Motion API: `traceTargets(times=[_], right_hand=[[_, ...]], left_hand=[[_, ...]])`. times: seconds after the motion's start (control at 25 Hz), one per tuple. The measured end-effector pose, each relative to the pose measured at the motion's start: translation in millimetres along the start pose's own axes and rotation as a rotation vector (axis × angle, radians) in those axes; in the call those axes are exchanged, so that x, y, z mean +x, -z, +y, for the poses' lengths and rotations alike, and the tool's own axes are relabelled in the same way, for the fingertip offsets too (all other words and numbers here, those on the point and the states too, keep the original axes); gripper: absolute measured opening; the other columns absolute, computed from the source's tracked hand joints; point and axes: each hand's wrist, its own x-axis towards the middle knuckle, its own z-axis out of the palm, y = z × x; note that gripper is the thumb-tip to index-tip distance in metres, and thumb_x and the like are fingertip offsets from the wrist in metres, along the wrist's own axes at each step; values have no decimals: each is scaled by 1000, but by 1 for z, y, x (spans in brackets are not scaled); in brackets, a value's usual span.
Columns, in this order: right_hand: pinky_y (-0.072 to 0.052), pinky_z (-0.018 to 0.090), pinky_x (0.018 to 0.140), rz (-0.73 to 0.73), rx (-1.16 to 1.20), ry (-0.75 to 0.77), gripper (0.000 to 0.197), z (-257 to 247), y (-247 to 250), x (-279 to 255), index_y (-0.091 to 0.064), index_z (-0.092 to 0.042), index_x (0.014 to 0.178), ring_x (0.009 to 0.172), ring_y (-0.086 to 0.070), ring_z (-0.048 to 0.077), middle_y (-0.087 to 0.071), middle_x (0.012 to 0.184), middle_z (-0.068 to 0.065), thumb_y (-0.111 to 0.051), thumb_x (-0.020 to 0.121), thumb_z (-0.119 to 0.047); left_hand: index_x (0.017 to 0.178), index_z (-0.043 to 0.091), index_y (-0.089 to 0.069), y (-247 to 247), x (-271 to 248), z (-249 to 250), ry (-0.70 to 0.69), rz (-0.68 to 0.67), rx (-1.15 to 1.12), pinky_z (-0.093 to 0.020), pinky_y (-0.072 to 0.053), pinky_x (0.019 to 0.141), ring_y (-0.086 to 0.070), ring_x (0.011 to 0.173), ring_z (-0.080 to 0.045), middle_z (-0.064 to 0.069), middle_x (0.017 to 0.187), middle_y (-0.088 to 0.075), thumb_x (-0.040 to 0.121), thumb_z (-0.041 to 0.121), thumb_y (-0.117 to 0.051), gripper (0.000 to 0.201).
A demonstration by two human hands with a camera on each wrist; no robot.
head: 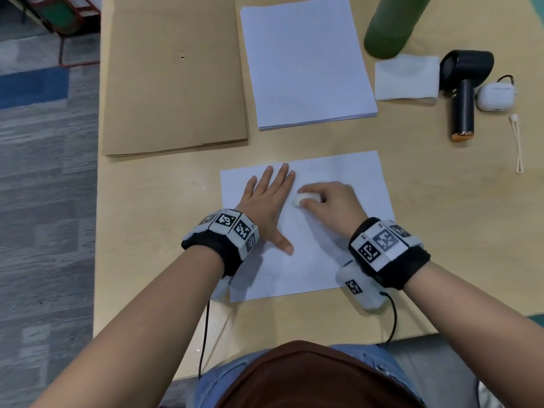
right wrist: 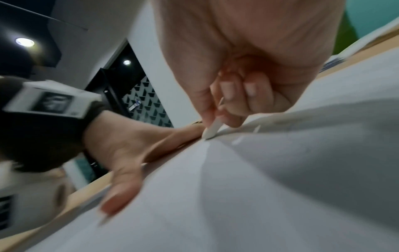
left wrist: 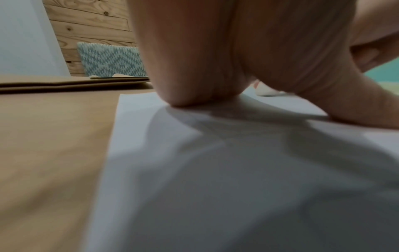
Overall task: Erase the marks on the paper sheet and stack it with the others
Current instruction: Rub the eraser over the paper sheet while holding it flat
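Soft overhead light, blurry wrist cams

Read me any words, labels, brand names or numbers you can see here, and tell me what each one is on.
No text can be read.
Left wrist band: black-and-white square code markers, no letters.
Right wrist band: the same kind of markers, no words.
White earbud case: a faint line of print, too small to read.
Paper sheet: no legible writing.

Brown folder (head: 173, 83) far left; green bottle (head: 391, 28), tissue (head: 407, 78), black handheld fan (head: 462, 92), earbud case (head: 497, 97) far right.
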Motion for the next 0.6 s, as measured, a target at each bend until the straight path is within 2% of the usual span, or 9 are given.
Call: traceTargets(times=[0.04,0.12,0.24,0.28,0.32,0.36,0.44,0.52,0.6], right_hand=[[-42,27,98,65,12,-8,28,1,1,3,-66,-20,112,109,-59,16,-67,118,1,-59,86,-26],[-43,30,98,9,-25,29,29,1,-7,-7,-65,-20,114,107,-60,18,-68,112,1,-57,87,-24],[-46,31,86,-191,-83,47,29,2,-13,-24,-65,-23,114,81,-56,15,-63,76,-8,-58,86,-26],[-46,31,87,-152,-63,29,28,3,-9,-18,-66,-24,111,84,-58,15,-65,79,-9,-60,85,-28],[-47,32,92,-79,-21,1,27,5,-4,-10,-67,-25,109,93,-60,15,-70,93,-6,-61,84,-29],[-46,34,96,-1,31,-26,26,6,-1,-4,-67,-26,108,103,-61,16,-70,107,-3,-61,83,-30],[-45,37,99,96,81,-64,26,4,-5,-4,-66,-26,110,111,-59,18,-66,118,0,-59,85,-29],[-46,36,97,70,41,-43,29,4,-16,-21,-63,-24,115,110,-59,21,-67,117,3,-56,88,-26],[-48,35,91,-55,-32,-12,30,2,-20,-37,-62,-26,117,105,-60,23,-69,110,4,-54,88,-26]], left_hand=[[146,17,23,0,0,0,-1,2,-3,-42,19,111,30,140,-22,2,153,31,51,63,-79,147],[147,17,23,0,0,-1,-2,7,3,-42,19,111,30,141,-22,3,153,31,51,63,-79,147],[147,16,23,-1,0,-1,-3,6,17,-43,19,111,30,141,-24,2,153,30,50,65,-79,148],[147,16,23,-1,1,-1,-3,5,20,-44,19,111,30,141,-24,1,153,30,50,65,-78,148],[146,17,23,-1,1,-1,-2,3,18,-44,19,111,30,141,-24,2,153,31,50,65,-78,148],[146,17,24,-1,1,-1,3,1,14,-43,20,111,30,140,-24,2,153,31,50,65,-78,148],[146,17,25,0,1,0,11,-1,13,-42,22,109,31,140,-24,2,153,32,51,65,-78,148],[145,18,26,1,2,1,11,-7,17,-41,23,107,32,140,-24,2,152,33,52,66,-77,147],[145,18,27,1,1,1,17,-17,21,-42,23,107,32,139,-24,2,152,34,53,65,-77,146]])
